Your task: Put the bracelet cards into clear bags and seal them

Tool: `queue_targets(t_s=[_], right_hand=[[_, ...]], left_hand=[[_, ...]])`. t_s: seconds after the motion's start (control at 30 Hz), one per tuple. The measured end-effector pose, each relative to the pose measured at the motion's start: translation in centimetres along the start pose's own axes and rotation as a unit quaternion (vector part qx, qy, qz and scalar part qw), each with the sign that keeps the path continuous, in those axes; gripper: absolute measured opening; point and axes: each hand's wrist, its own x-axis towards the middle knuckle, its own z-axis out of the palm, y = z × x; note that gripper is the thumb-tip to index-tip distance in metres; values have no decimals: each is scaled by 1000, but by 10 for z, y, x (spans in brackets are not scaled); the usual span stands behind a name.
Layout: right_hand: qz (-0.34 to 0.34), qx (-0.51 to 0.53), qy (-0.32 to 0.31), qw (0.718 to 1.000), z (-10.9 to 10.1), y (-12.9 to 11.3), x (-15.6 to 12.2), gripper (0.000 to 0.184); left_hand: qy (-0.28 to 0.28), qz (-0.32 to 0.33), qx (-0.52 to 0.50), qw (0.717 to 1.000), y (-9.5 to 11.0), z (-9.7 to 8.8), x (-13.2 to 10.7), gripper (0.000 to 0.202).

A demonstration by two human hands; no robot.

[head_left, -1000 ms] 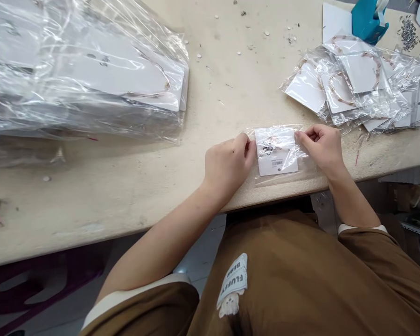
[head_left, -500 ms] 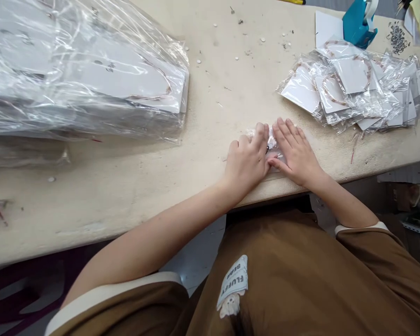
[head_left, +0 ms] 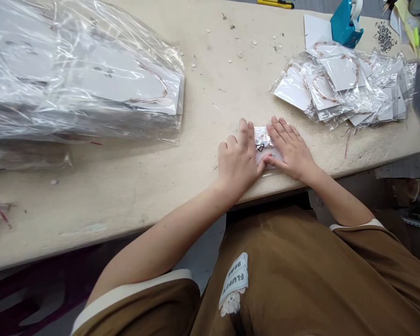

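A small clear plastic bag (head_left: 263, 135) with a white card inside lies flat near the table's front edge. Black marks show on its middle. My left hand (head_left: 237, 151) rests over its left side, the index and middle fingers stretched forward and the others bent. My right hand (head_left: 290, 148) lies flat on its right part with the fingers extended. Both thumbs meet at the near part of the bag. The hands cover much of it on either side.
A large clear bag of carded bracelets (head_left: 119, 88) fills the table's left. At right lies a pile of bagged bracelet cards (head_left: 336, 88). Behind it stand a teal tape dispenser (head_left: 345, 25) and a heap of small metal pieces (head_left: 385, 37). A yellow-black cutter (head_left: 276, 3) lies at the far edge.
My left hand has shifted left, away from my right fingers, so more of the small bag shows between them. The camera view has also moved slightly.
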Motion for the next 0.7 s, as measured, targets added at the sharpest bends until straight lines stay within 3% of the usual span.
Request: queue_targets(t_s=[0.27, 0.33, 0.43, 0.53, 0.63, 0.7], right_hand=[[-10, 66, 33, 997, 2, 7, 0, 93], [-8, 129, 94, 987, -1, 11, -2, 83], [7, 225, 244, 943, -7, 15, -12, 63], [-17, 266, 299, 916, -9, 15, -28, 52], [-105, 219, 276, 930, -6, 14, -42, 52], [-152, 148, 254, 944, -2, 13, -47, 55]], left_hand=[[94, -13, -50, 994, -8, 18, 0, 102], [126, 0, -73, 989, -13, 21, 0, 108], [194, 38, -96, 976, -23, 20, -5, 110], [233, 167, -70, 955, -30, 19, -13, 85], [251, 312, -6, 916, -30, 22, -20, 40], [281, 346, 30, 895, -27, 25, -23, 30]])
